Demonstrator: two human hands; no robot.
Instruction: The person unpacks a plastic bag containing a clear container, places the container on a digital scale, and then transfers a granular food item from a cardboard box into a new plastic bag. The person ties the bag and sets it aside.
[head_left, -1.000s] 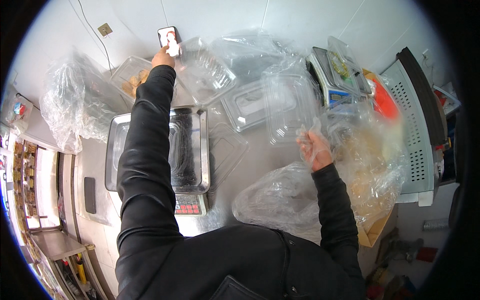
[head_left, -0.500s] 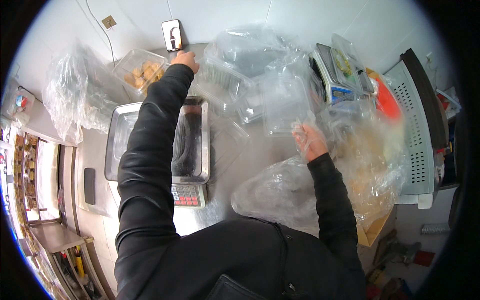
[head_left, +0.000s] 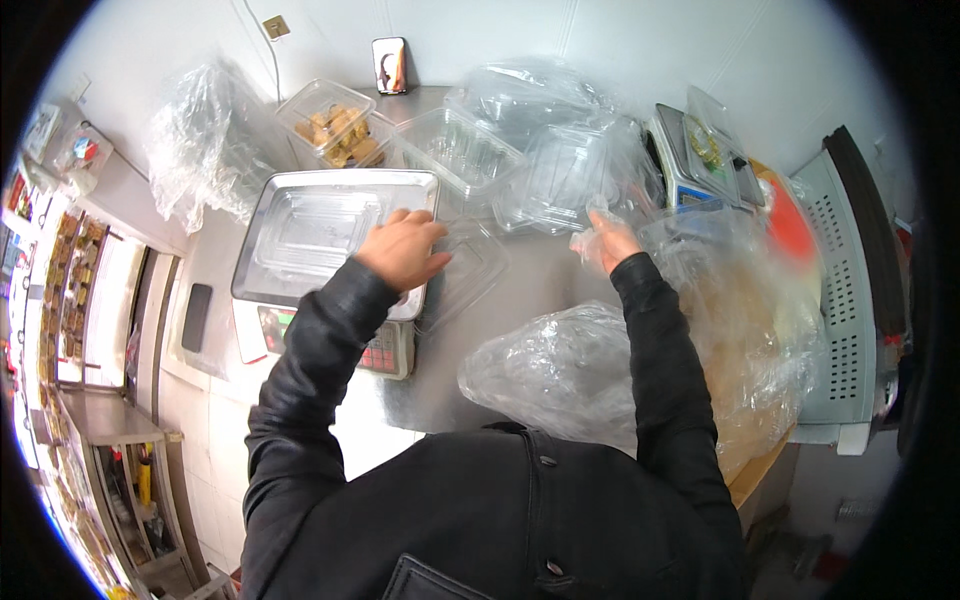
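Observation:
My left hand (head_left: 403, 250), bare and empty, hovers over the right side of a shallow metal tray (head_left: 275, 190), fingers apart and slightly curled. Inside the tray lies a clear plastic container (head_left: 310, 232); the hand hides part of the tray. The tray rests on a scale (head_left: 390, 352) with red keys. My right hand (head_left: 615, 243) is closed with crumpled thin clear plastic (head_left: 588, 243) about its fingers; whether it is a film or a loose glove I cannot tell. Stacked clear containers (head_left: 565, 170) stand just beyond that hand. A clear lid-like piece (head_left: 475, 262) lies beside the tray.
Containers of brown food pieces (head_left: 340, 135) stand at the far left, near a propped phone (head_left: 390, 66). Plastic bags (head_left: 205, 140) hang or lie around. A second scale (head_left: 690, 160) stands far right. A large clear bag (head_left: 555, 370) lies before me; a dark phone-like slab (head_left: 197, 317) is left.
My left hand has drawn back from beside the propped phone to above the tray. My right hand has moved slightly away from me, the clear plastic still at its fingers. The view has shifted.

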